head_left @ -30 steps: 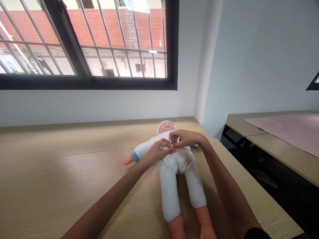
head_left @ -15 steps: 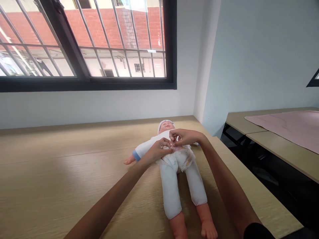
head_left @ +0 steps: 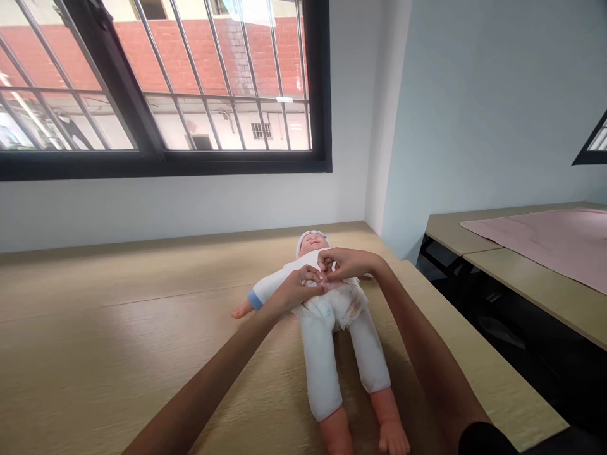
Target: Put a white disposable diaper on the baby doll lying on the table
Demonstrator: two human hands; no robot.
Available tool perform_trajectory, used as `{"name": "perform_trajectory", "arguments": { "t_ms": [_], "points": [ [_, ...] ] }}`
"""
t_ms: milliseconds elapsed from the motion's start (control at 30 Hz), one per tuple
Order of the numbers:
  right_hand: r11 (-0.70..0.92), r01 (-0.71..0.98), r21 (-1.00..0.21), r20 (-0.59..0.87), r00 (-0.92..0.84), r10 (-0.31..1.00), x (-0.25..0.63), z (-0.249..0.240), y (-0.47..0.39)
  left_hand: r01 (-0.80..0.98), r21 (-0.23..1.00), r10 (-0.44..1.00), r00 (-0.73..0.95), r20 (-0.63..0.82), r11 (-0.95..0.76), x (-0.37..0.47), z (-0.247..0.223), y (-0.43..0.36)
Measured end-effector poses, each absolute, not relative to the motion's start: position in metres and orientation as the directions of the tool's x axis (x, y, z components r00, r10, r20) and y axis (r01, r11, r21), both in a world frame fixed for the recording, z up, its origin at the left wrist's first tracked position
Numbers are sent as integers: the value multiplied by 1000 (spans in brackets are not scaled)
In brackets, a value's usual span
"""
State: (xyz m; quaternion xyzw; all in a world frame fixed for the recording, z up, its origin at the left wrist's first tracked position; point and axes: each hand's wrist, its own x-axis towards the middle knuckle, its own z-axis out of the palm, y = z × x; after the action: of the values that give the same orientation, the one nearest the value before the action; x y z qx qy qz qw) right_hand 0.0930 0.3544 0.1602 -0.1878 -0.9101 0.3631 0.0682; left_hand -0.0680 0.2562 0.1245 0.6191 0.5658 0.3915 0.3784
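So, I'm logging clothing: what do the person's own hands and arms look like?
The left hand and right hand are ungloved, with bare wrists. A black, apparently cloth sleeve shows on the right arm; the left forearm is bare.

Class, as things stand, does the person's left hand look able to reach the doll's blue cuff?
Probably yes: the blue cuff lies uncovered near the left forearm, with nothing seen in between. The left hand, at the top edge of the diaper, would have to leave it first.
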Motion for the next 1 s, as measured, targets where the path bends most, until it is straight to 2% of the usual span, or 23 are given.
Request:
{"name": "perform_trajectory", "arguments": {
  "t_ms": [200, 733, 1000],
  "points": [
    [715, 243, -656, 35, -936, 350, 94, 159, 356, 426, 902, 997, 71, 41, -67, -70, 123, 257],
    [738, 235, -633, 32, -944, 327, 94, 160, 357, 468, 879, 994, 94, 50, -88, -73, 123, 258],
    [752, 195, -630, 138, -925, 355, 107, 168, 358, 514, 857, 999, 45, 10, -32, -68, 128, 252]
  ]
}}
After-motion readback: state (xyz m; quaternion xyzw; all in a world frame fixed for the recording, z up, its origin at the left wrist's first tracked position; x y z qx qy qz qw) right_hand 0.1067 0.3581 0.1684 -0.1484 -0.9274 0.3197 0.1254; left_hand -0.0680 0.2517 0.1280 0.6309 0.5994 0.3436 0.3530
